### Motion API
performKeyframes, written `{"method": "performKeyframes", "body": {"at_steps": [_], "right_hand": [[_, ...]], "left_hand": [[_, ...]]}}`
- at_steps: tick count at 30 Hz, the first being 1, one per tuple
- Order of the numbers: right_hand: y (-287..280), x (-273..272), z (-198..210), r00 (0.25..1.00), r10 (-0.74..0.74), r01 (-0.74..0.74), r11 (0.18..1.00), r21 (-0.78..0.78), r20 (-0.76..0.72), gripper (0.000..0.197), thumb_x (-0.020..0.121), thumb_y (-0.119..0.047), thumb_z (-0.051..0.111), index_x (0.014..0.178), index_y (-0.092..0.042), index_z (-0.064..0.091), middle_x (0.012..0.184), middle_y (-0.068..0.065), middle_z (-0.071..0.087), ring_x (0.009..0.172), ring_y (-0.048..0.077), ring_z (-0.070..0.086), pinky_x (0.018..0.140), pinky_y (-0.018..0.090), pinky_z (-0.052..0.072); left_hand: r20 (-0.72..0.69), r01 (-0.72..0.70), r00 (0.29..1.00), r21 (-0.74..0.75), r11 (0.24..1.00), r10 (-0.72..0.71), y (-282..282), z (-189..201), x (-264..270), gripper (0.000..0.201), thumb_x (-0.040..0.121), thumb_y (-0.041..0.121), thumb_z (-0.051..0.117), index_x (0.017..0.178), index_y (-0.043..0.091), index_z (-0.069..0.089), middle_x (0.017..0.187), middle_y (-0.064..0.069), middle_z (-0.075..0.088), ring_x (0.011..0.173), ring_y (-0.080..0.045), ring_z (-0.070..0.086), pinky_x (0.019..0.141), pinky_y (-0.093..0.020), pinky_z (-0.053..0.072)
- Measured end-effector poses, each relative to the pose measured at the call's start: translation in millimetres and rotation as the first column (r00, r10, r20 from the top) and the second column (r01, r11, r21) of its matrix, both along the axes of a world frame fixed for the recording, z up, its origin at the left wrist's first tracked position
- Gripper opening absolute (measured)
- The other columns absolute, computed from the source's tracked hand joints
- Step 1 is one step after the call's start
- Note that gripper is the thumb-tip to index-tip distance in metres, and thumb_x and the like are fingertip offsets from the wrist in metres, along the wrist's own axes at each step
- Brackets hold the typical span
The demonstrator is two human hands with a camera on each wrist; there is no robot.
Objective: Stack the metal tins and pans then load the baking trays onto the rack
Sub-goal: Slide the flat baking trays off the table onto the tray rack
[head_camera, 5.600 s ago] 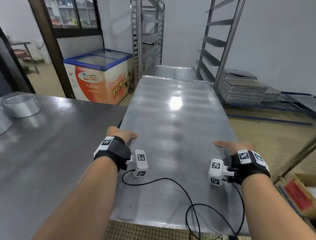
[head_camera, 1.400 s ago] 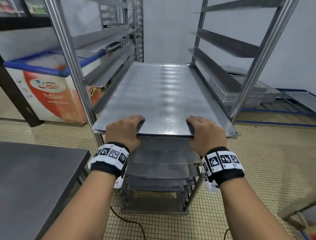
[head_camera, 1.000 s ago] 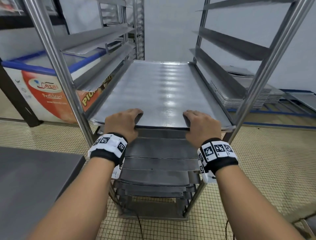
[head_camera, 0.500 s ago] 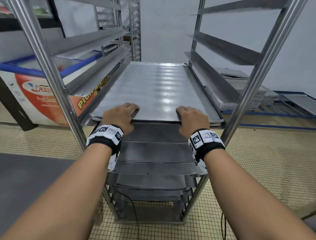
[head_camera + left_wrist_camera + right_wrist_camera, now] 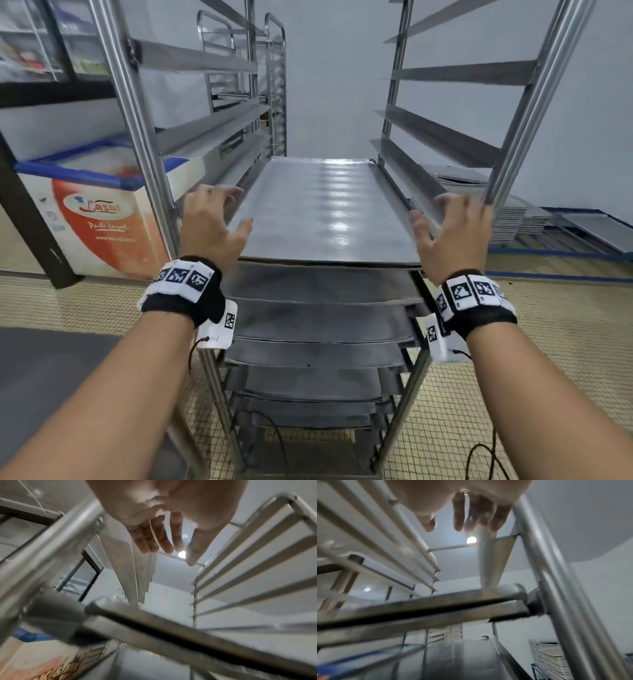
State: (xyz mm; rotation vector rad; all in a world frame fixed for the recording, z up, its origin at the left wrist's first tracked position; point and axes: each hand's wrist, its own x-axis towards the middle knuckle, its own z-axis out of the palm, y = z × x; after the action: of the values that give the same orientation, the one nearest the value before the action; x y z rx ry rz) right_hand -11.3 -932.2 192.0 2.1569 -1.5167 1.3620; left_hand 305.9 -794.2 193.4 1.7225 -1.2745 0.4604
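Both hands, left hand (image 5: 209, 226) and right hand (image 5: 455, 233), are hovering spread-fingered, gripping nothing, beside the near corners of the baking tray (image 5: 325, 212) sitting on the rack (image 5: 137, 113) runners. It looks stiff, slick and broad; taking its near rim suits best.

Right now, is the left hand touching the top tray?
Apart. The left wrist view shows the left hand raised, fingers spread, above the top tray's edge.

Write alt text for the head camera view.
Both hands, the left hand and right hand, hover open at either side of a baking tray resting on the runners of a metal rack, touching nothing. More trays fill the levels below; a chest freezer stands left.
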Motion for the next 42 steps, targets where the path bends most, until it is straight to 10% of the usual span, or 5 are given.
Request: {"method": "performKeyframes", "body": {"at_steps": [5, 11, 26, 31, 42], "right_hand": [[-15, -24, 26, 0.913, -0.15, 0.164, 0.986, -0.004, 0.379, 0.07, 0.087, -0.041, 0.066, 0.141, -0.008, 0.036, 0.134, 0.019, 0.041, 0.122, 0.035, 0.043, 0.101, 0.049, 0.038], [-47, -26, 41, 0.872, -0.023, 0.025, 1.0, 0.003, 0.489, 0.037, 0.096, -0.016, 0.056, 0.123, 0.007, 0.045, 0.116, 0.028, 0.055, 0.101, 0.039, 0.056, 0.078, 0.038, 0.041], [-103, -2, 42, 0.8, -0.096, 0.1, 0.995, 0.027, 0.592, 0.028, 0.095, -0.019, 0.051, 0.113, 0.002, 0.048, 0.086, 0.013, 0.052, 0.072, 0.027, 0.047, 0.065, 0.031, 0.035], [-138, 16, 39, 0.799, -0.077, 0.113, 0.993, -0.024, 0.596, 0.028, 0.092, -0.025, 0.05, 0.109, -0.003, 0.048, 0.081, 0.013, 0.055, 0.071, 0.035, 0.058, 0.066, 0.045, 0.052], [-237, 57, 37, 0.791, -0.042, 0.098, 0.993, -0.059, 0.611, 0.025, 0.093, -0.019, 0.052, 0.108, 0.0, 0.05, 0.081, 0.021, 0.06, 0.065, 0.03, 0.055, 0.061, 0.038, 0.047]], "left_hand": [[-0.336, -0.398, 0.879, -0.124, 0.909, 0.339, 27, 35, 25, 0.07, 0.074, 0.032, 0.074, 0.134, 0.017, 0.041, 0.138, -0.011, 0.041, 0.129, -0.03, 0.037, 0.11, -0.042, 0.028], [-0.601, -0.249, 0.783, -0.066, 0.966, 0.161, 1, 45, 68, 0.043, 0.087, 0.035, 0.069, 0.116, 0.007, 0.055, 0.113, -0.016, 0.063, 0.1, -0.033, 0.06, 0.088, -0.039, 0.045], [-0.513, -0.279, 0.851, -0.256, 0.926, 0.115, -61, 38, 93, 0.037, 0.094, 0.024, 0.058, 0.123, 0.003, 0.049, 0.094, -0.007, 0.054, 0.078, -0.025, 0.05, 0.075, -0.033, 0.043], [-0.489, -0.249, 0.869, -0.288, 0.925, 0.082, -99, 37, 107, 0.035, 0.096, 0.025, 0.058, 0.124, 0.005, 0.05, 0.094, -0.004, 0.054, 0.079, -0.021, 0.047, 0.072, -0.025, 0.035], [-0.477, -0.222, 0.877, -0.305, 0.926, 0.053, -212, 30, 160, 0.035, 0.094, 0.032, 0.057, 0.118, 0.007, 0.052, 0.09, -0.009, 0.057, 0.078, -0.027, 0.056, 0.078, -0.043, 0.052]]}}
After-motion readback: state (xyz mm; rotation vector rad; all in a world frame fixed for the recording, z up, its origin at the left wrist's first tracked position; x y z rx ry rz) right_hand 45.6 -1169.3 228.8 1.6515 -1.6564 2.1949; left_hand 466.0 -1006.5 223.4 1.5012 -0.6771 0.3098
